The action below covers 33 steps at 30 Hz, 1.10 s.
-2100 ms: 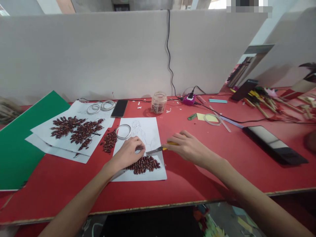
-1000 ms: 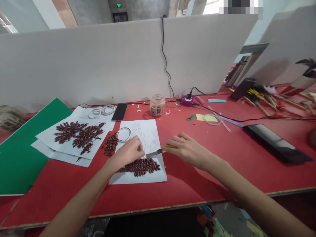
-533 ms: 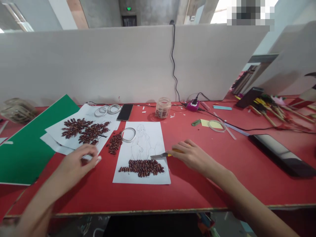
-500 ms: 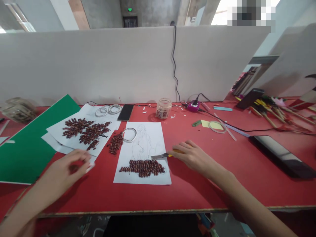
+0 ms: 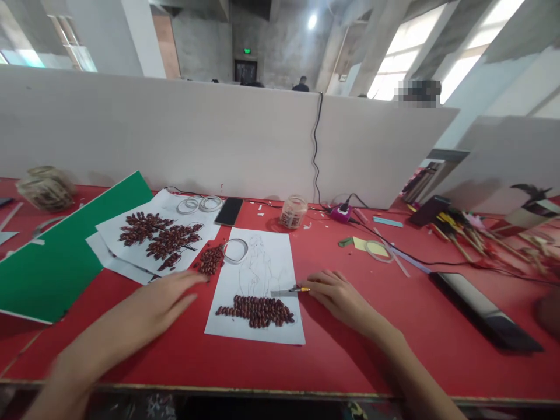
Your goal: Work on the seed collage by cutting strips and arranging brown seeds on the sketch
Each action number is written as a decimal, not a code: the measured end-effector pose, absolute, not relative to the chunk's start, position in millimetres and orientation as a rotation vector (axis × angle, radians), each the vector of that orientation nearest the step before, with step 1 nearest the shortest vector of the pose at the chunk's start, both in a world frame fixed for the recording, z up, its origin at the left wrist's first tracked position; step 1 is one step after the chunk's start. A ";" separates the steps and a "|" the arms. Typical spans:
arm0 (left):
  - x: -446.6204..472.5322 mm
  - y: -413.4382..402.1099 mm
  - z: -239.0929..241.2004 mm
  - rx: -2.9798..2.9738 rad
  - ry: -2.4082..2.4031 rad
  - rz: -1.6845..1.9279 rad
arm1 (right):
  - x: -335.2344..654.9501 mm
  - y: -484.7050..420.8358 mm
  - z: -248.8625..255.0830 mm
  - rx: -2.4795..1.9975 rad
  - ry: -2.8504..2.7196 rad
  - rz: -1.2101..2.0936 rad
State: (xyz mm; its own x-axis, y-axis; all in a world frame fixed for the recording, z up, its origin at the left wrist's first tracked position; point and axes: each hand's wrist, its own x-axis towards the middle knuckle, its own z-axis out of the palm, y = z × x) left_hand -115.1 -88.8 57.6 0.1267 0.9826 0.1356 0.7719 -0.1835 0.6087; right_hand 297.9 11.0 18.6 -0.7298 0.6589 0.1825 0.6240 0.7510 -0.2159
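While palm-down, left fingers (image 5: 186, 278) near seeds (image 5: 210, 260)

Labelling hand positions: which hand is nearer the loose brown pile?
Left: the left hand is beside the loose brown pile; the right hand, holding a knife, is beyond the drawing.

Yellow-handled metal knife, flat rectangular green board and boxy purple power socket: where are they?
Yellow-handled metal knife (image 5: 289, 291): head view, blade near the handle.
Flat green board (image 5: 79, 251): head view, upper face.
Boxy purple power socket (image 5: 338, 216): head view, front.
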 end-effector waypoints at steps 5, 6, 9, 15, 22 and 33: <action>-54.1 24.3 36.6 2.362 1.579 0.551 | 295.4 16.6 22.0 -1.080 -2.675 0.268; -47.7 33.0 28.6 2.358 1.612 0.554 | 295.7 19.4 20.6 -1.121 -2.647 0.265; -41.1 35.9 10.2 2.313 1.693 0.597 | 296.2 31.0 14.6 -1.310 -2.463 0.214; -36.7 21.5 9.3 1.887 1.345 0.880 | 262.0 37.9 22.0 -1.499 -2.229 -0.157; -15.7 20.7 -3.0 1.691 1.026 1.014 | 180.9 22.3 20.8 -1.012 -2.172 0.385; -8.4 17.6 -11.5 1.813 1.199 1.100 | 169.6 19.7 -9.9 -1.001 -1.889 0.435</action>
